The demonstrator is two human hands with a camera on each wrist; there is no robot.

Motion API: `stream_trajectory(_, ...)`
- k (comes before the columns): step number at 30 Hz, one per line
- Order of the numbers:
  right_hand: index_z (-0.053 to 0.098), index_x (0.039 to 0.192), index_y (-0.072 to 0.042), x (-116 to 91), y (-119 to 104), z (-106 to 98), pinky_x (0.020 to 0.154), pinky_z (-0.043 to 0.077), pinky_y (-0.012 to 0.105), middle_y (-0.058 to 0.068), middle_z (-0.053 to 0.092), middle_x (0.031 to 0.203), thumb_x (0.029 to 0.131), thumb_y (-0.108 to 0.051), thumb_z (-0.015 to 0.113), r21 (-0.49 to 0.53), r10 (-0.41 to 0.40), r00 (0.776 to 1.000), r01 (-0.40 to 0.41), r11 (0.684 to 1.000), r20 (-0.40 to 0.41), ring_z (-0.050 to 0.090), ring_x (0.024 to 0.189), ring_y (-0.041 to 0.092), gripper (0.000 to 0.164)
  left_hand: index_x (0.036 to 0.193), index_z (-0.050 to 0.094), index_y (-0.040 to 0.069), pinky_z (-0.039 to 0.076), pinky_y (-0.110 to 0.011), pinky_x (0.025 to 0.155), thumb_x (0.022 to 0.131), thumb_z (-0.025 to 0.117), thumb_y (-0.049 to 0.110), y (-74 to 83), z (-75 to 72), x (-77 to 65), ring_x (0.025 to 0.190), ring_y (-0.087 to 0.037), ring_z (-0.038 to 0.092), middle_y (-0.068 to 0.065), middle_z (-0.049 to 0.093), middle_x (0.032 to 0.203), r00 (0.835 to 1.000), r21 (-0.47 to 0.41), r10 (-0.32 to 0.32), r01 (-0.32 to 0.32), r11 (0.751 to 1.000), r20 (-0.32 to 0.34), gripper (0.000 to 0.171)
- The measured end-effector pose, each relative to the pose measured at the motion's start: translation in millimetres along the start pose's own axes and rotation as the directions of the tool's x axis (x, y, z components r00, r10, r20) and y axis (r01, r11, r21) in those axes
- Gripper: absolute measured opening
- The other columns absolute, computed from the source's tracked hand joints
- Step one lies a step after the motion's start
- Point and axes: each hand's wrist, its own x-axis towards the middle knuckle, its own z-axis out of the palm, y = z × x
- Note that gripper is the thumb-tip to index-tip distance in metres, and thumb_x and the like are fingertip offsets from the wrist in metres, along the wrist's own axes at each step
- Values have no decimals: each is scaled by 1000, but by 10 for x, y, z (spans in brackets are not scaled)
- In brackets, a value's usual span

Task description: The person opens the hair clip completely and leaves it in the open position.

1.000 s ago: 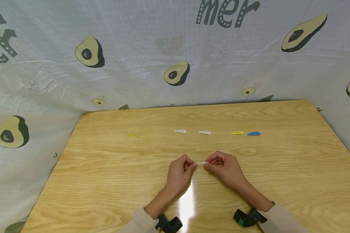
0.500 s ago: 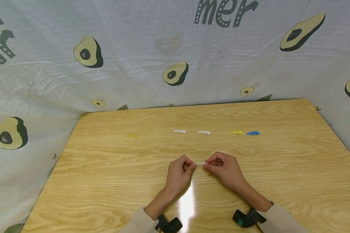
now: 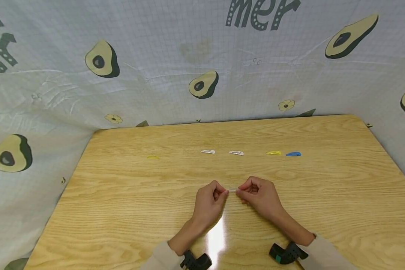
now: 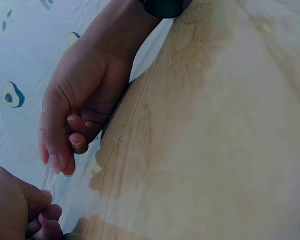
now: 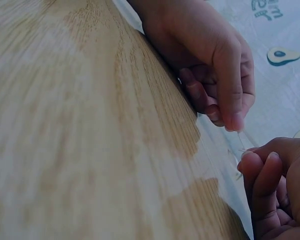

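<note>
Between my two hands runs a thin whitish stranded strip (image 3: 232, 190), held a little above the table. Its kind is unclear, as the fingertips hide both ends. My left hand (image 3: 207, 202) pinches one end between thumb and forefinger; my right hand (image 3: 261, 197) pinches the other in the same way. In the left wrist view the strip (image 4: 51, 181) shows separate narrow strands in the short gap between the fingertips. From the right wrist, only a fine pale line of the strip (image 5: 241, 141) is visible.
Beyond the hands, two white hair clips (image 3: 208, 152) (image 3: 236, 153), a yellow hair clip (image 3: 273, 153) and a blue hair clip (image 3: 293, 154) lie in a row. A thin yellow piece (image 3: 153, 157) lies farther left. Avocado-print sheeting (image 3: 162, 93) rises behind the wooden table (image 3: 121, 210).
Both hands stay almost in place, keeping their pinch on the strip. It looked like one line a second ago, bowed slightly, and now shows strands spread apart.
</note>
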Motion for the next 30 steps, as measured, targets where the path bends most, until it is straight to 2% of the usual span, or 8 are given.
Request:
stream_trajectory(6,66,85,7,6,-19,-2,48,49,28,18,64,68,83,3,70,-5,-22,1000,22,1000,-8,60,52,24,6,80,63,8,37,-19,43,87,68,2,-2,1,3,48,-2,41,7,51,59,1000,-7,3,-3,1000,-2,10)
stream_trajectory(13,66,84,5,7,-33,2,48,49,27,17,64,69,84,2,71,-17,-4,1000,3,1000,-27,60,53,24,6,82,64,6,41,-20,45,88,67,2,-25,-10,12,50,-3,45,3,56,63,1000,-56,19,-19,998,-3,8)
stream_trajectory(17,66,85,5,14,-36,28,51,51,30,17,66,73,84,0,71,-8,10,1000,-10,1000,-26,63,57,25,6,83,64,6,44,-21,47,89,67,3,-34,-39,17,53,-4,49,1,60,66,999,-68,31,-32,997,-15,7)
stream_trajectory(20,67,86,1,50,76,52,52,52,31,13,67,74,85,-6,73,-2,6,999,-6,1000,-32,64,58,24,9,83,65,7,44,-22,49,89,67,2,-34,-85,31,54,-5,49,2,61,69,999,-56,49,-50,997,-23,7)
stream_trajectory(24,70,85,-9,146,204,100,54,51,27,1,68,74,83,-17,77,-57,-59,996,55,997,-68,63,60,16,11,83,65,8,41,-22,48,88,68,2,-38,-174,75,54,-6,47,5,59,69,994,-29,92,-93,995,-56,8)
stream_trajectory(30,70,83,-13,315,119,225,54,50,26,-4,68,75,82,-16,77,-117,-185,979,175,978,-82,62,61,11,8,83,66,7,40,-22,48,87,69,1,-62,-330,155,54,-6,46,4,58,68,982,17,134,-133,991,-131,8)
